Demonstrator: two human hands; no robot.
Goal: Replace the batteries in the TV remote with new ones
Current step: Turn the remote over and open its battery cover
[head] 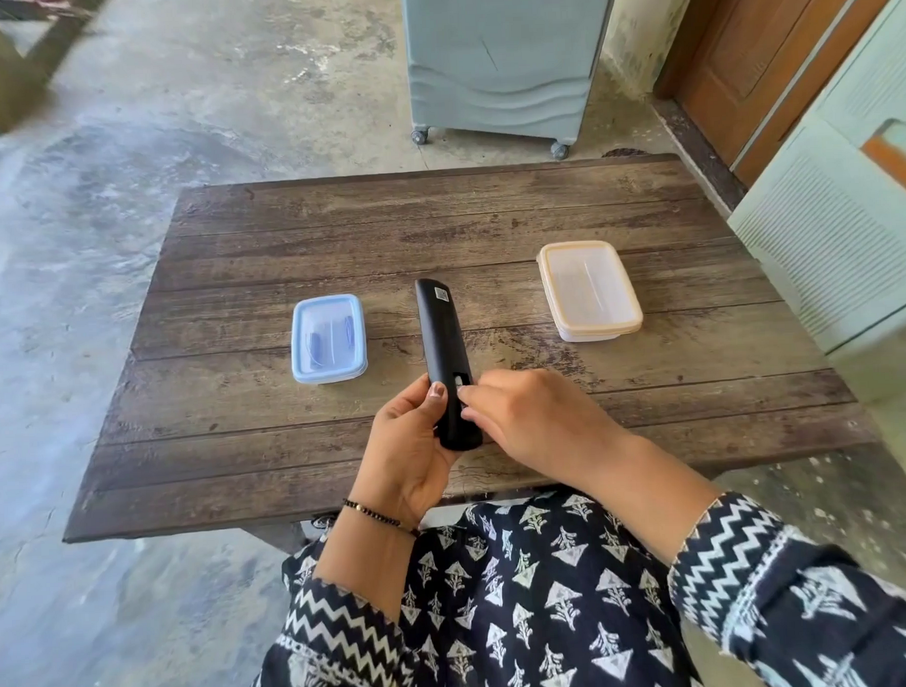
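A black TV remote [441,333] is held back side up over the wooden table [334,234], its far end pointing away from me. My left hand [408,447] grips its near end, thumb on the back. My right hand [535,417] rests against the remote's right side, fingertips at the small latch of the battery cover. A lidded blue box [328,338] sits left of the remote, with batteries dimly visible through the lid. A lidded box with a cream rim [589,289] stands to the right; its contents cannot be made out.
The table is low, with its near edge at my knees. A grey wheeled cooler [502,59] stands on the concrete floor beyond the far edge. A pale green cabinet [837,227] and a wooden door [738,50] are on the right.
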